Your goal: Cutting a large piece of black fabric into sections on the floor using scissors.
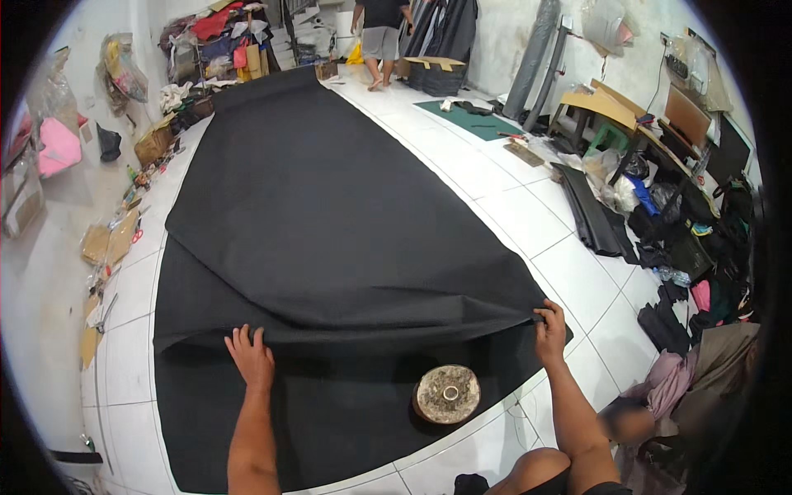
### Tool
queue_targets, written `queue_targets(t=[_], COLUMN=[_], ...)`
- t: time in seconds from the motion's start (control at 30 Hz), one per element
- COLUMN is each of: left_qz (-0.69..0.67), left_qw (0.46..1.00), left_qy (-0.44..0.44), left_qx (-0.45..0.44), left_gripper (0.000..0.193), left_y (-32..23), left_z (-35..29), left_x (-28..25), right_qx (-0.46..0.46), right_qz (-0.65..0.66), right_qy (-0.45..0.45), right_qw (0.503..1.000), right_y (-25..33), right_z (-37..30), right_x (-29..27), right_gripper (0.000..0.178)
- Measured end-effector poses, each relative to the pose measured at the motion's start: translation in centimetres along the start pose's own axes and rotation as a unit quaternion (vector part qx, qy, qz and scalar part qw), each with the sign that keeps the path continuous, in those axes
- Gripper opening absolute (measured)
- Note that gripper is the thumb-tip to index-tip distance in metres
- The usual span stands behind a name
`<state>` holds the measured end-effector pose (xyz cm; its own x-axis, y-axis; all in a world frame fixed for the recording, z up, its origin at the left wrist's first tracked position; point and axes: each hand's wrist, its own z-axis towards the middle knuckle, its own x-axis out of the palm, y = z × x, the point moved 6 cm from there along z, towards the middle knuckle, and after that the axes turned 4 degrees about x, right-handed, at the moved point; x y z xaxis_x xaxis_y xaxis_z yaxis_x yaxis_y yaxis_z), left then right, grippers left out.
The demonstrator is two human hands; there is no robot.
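A wide sheet of black fabric (330,198) stretches away from me over the floor, its near edge raised in a loose fold above another black layer (346,412). My right hand (550,334) is closed, pinching the upper sheet's edge at its near right corner. At the fold's left part, my left hand (250,356) lies with fingers apart on the fabric edge; its thumb side is partly hidden against the cloth. Between my forearms, a round, worn block with a hole in its top (447,393) stands on the lower layer.
White tiles (528,219) surround the cloth. A person (381,37) walks at the far end. Along the right wall are a dark green mat (470,120), a black roll (590,210), a table (606,103) and heaped cloth. Scissors (138,236) and scraps line the left wall.
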<state>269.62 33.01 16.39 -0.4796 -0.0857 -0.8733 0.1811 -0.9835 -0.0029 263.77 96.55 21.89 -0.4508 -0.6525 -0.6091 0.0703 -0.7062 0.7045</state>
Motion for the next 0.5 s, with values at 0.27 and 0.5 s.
queue_targets(t=[0.27, 0.5], left_qz=[-0.062, -0.172], left_qw=[0.973, 0.972], left_qy=[0.119, 0.153], left_qx=[0.186, 0.056], left_gripper=[0.026, 0.032], left_y=[0.6, 0.4], left_z=[-4.9, -20.0], left_x=[-8.1, -13.0], right_qx=[-0.001, 0.109], right_qz=[-0.039, -0.017], right_qy=[0.007, -0.029], right_qw=[0.999, 0.994], right_y=[-4.9, -10.7], right_z=[1.0, 1.7], right_x=[0.3, -1.3], right_gripper=[0.032, 0.045])
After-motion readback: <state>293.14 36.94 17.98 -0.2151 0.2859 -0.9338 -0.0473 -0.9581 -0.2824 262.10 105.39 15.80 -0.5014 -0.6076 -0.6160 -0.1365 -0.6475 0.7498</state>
